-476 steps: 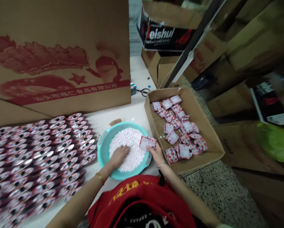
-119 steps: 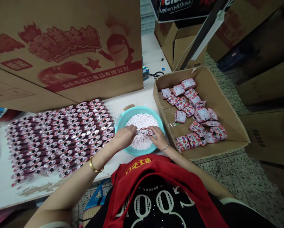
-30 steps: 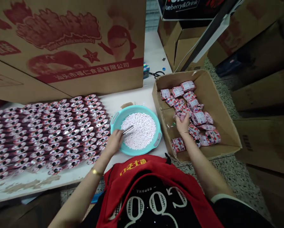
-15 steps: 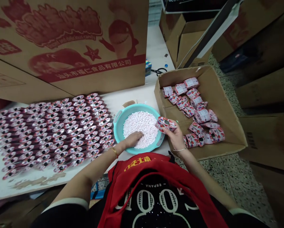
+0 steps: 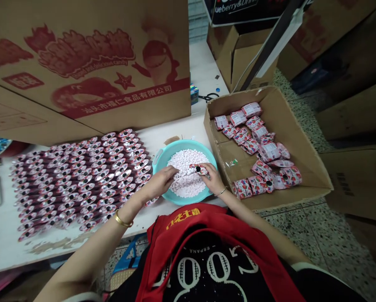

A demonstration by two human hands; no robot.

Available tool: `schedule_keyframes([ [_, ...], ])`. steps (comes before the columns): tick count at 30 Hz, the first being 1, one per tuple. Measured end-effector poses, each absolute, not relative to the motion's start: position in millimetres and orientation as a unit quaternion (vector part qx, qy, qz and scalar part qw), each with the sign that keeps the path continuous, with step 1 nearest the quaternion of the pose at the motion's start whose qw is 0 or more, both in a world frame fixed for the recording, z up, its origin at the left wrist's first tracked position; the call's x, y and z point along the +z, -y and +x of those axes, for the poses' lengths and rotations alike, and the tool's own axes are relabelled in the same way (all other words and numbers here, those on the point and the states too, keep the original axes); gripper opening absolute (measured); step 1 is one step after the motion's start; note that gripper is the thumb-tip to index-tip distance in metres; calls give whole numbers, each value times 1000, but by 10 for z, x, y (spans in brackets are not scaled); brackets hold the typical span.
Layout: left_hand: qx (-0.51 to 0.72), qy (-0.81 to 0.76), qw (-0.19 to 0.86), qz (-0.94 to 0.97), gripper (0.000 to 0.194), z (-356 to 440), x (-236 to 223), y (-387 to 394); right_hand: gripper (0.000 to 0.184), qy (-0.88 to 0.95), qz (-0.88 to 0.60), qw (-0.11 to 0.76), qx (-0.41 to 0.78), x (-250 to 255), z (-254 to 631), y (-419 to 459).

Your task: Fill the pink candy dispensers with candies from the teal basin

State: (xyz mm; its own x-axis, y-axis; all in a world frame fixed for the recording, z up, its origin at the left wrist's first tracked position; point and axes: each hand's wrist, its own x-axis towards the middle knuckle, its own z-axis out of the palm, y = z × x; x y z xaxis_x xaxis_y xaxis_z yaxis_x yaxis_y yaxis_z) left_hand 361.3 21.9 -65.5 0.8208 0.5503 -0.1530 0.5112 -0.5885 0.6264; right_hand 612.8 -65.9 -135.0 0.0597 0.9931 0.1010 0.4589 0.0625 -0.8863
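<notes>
Drawn back over the round teal plastic basin point(image 5: 188, 147), the right hand point(image 5: 212, 179) now pinches a light, soft red-and-white foil packet point(image 5: 198, 169) by its end — above the small white candies point(image 5: 188, 184), with the left hand point(image 5: 159, 183) open just beside it.

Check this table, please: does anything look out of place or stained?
A loose scrap of brown cardboard lies on the white table behind the teal basin, apart from any box, so it looks stray. Near the table's front edge, a brownish smear marks the white surface.
</notes>
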Motion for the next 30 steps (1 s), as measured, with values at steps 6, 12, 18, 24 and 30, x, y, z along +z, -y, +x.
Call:
schedule_keyframes([
  [6, -133, -331, 134, 925, 24, 4126, -169, -123, 49, 642, -581, 394, 310, -1442, 6009, 672],
  [12, -146, -296, 74, 941, 24, 4213, 54, -121, 44, 610, -591, 417, 323, -1477, 6049, 669],
  [18, -58, -413, 102, 903, 33, 3940, -820, -526, 35, 561, -615, 454, 317, -1444, 6138, 649],
  [24, -111, -352, 164, 915, 35, 4173, -1723, -359, 32, 534, -631, 468, 312, -1407, 6165, 620],
  [30, -96, -259, 293, 915, 36, 4182, -1876, 141, 38, 473, -658, 469, 351, -1449, 6174, 592],
])
